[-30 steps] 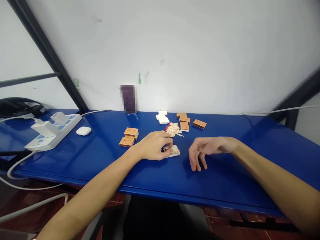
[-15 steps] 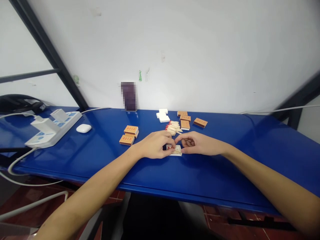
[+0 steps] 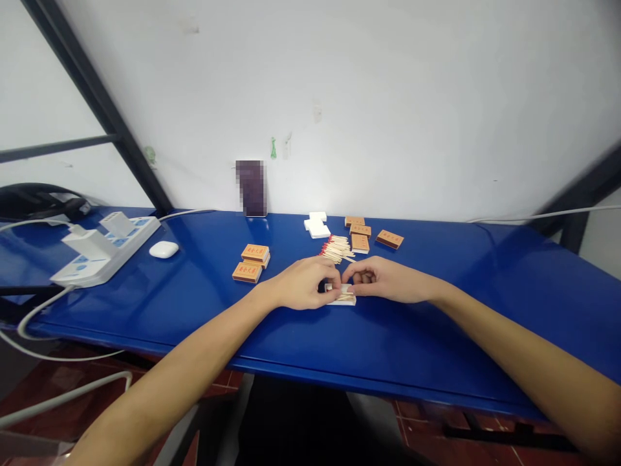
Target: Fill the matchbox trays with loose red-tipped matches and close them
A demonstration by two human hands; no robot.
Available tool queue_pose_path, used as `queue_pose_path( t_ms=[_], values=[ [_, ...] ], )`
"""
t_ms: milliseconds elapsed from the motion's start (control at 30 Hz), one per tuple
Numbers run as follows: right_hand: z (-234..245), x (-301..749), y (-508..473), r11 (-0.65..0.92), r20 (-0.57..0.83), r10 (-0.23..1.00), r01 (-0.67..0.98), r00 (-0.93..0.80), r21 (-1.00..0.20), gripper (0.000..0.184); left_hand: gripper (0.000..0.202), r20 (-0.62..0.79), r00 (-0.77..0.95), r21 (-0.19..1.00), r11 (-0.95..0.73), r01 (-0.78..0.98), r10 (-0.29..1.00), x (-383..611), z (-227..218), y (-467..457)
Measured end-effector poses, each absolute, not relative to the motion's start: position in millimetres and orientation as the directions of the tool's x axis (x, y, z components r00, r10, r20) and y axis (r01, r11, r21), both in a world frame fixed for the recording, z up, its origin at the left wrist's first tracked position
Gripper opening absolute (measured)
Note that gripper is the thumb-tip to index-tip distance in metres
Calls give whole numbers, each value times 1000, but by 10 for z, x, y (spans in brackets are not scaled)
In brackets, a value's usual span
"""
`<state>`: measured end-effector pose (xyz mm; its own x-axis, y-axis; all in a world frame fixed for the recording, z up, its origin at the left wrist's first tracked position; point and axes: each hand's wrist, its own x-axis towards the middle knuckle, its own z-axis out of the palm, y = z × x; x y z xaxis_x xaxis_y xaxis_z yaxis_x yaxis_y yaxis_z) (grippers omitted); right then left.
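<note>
A small white matchbox tray [image 3: 349, 302] with several matches [image 3: 345, 296] in it rests on the blue table before me. Over its left part, my left hand [image 3: 310, 283] has thumb and fingers pinched together at the matches. My right hand [image 3: 376, 279] is at the tray's right end, its fingers curled and its thumb tip reaching the tray. What lies between its fingertips is too small to make out. Just behind my hands is a loose pile of red-headed matches [image 3: 338, 249].
Orange matchboxes lie in a left stack [image 3: 255, 254] and a right group [image 3: 359, 243], one box [image 3: 389, 239] farther right. White trays [image 3: 317, 228] lie at the back. A power strip [image 3: 107, 255], a white earphone case [image 3: 163, 249] and a blurred dark upright object [image 3: 253, 189] stand leftward.
My right thumb and fingertips have moved slightly left, in over the tray's right end. My left hand stays pinched at the tray. The red heads seen inside the tray are now mostly hidden.
</note>
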<state>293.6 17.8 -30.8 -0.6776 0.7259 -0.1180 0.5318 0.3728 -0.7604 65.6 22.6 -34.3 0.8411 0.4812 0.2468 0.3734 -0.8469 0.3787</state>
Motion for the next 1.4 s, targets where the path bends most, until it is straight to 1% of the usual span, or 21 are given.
queue_pose_path(
  t_ms=[133, 367, 433, 467, 500, 533, 567, 600, 633, 767, 900, 1000, 1067, 1167, 1300, 1400],
  values=[
    [-291, 2933, 169, 355, -113, 753, 545, -648, -759, 32, 16, 237, 832, 376, -837, 398, 502, 651, -346, 228],
    [-313, 2954, 182, 346, -115, 752, 538, -649, -768, 26, 19, 220, 844, 360, -845, 395, 488, 638, -319, 199],
    [-356, 2951, 199, 368, -54, 798, 555, -601, -746, 27, 30, 211, 844, 337, -847, 411, 493, 638, -307, 182],
    [-384, 2951, 213, 390, 5, 830, 575, -557, -720, 27, 37, 207, 845, 324, -850, 416, 493, 639, -304, 176],
    [-415, 2954, 231, 421, 104, 867, 603, -488, -677, 26, 41, 204, 847, 311, -852, 420, 491, 641, -303, 171],
    [-446, 2960, 253, 443, 189, 887, 659, -422, -608, 25, 43, 202, 848, 302, -855, 421, 489, 643, -305, 169],
    [-475, 2969, 276, 458, 245, 888, 708, -389, -537, 23, 42, 201, 850, 294, -857, 423, 488, 645, -308, 169],
    [-502, 2981, 300, 455, 276, 890, 743, -363, -491, 23, 39, 199, 851, 289, -859, 423, 486, 648, -312, 171],
    [-525, 2993, 322, 442, 289, 895, 761, -340, -474, 23, 36, 196, 853, 287, -860, 421, 483, 650, -316, 174],
    [-585, 3025, 381, 429, 313, 897, 780, -311, -456, 24, 27, 184, 857, 295, -859, 419, 481, 660, -324, 186],
    [-628, 3025, 390, 428, 309, 897, 798, -317, -424, 24, 24, 173, 859, 340, -848, 407, 482, 660, -318, 190],
    [-647, 3026, 395, 431, 319, 894, 797, -313, -424, 25, 23, 163, 856, 368, -835, 408, 490, 655, -321, 190],
    [-653, 3029, 403, 430, 327, 894, 791, -306, -436, 25, 24, 163, 857, 374, -834, 406, 490, 658, -330, 189],
    [-655, 3034, 414, 433, 328, 894, 779, -306, -453, 24, 33, 186, 857, 395, -835, 382, 480, 680, -346, 172],
    [-656, 3029, 412, 464, 358, 875, 771, -324, -437, 14, 43, 210, 861, 426, -836, 345, 462, 714, -341, 130],
    [-651, 3018, 401, 466, 372, 870, 788, -324, -403, 10, 38, 244, 850, 454, -829, 326, 467, 701, -318, 137]
  ],
)
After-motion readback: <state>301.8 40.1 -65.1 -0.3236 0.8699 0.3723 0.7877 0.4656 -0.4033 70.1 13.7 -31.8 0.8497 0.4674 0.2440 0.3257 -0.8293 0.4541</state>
